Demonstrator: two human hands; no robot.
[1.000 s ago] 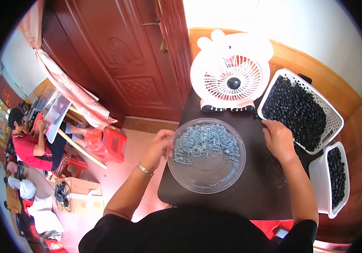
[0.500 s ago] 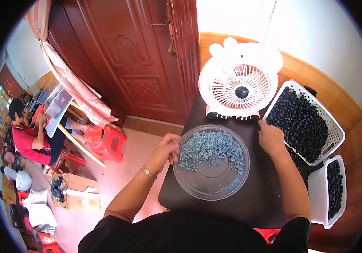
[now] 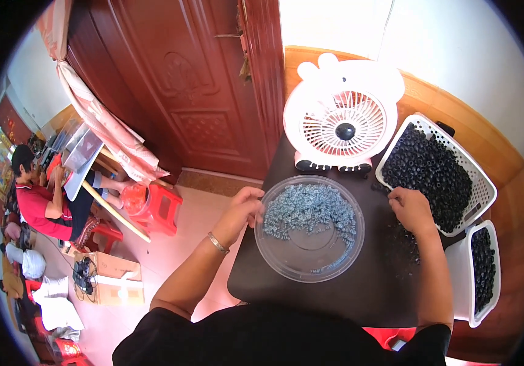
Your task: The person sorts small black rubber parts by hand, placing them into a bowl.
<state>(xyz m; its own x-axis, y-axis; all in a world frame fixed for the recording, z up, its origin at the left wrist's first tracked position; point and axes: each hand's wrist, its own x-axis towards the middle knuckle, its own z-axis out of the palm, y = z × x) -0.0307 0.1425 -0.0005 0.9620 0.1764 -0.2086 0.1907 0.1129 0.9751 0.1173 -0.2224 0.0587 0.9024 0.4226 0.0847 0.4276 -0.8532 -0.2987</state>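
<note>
A round clear plastic tub lies on the dark table, with many small blue-grey pieces heaped toward its far side. At the tub's left rim is my left hand, its fingers bent around the edge. My right hand is at the near left side of a white slotted basket full of black ring-like parts. Its fingers are curled together, and whatever they hold is hidden. A few loose black parts are on the table beside that hand.
A white animal-shaped fan stands at the table's far edge. A second white bin with black parts is at the right, beside the wall. Left of the dark table are a cardboard box, a red stool and a seated person.
My right hand has moved right and nearer, from the basket's far left corner to its near left side. The tub has shifted slightly right, my left hand still at its rim.
</note>
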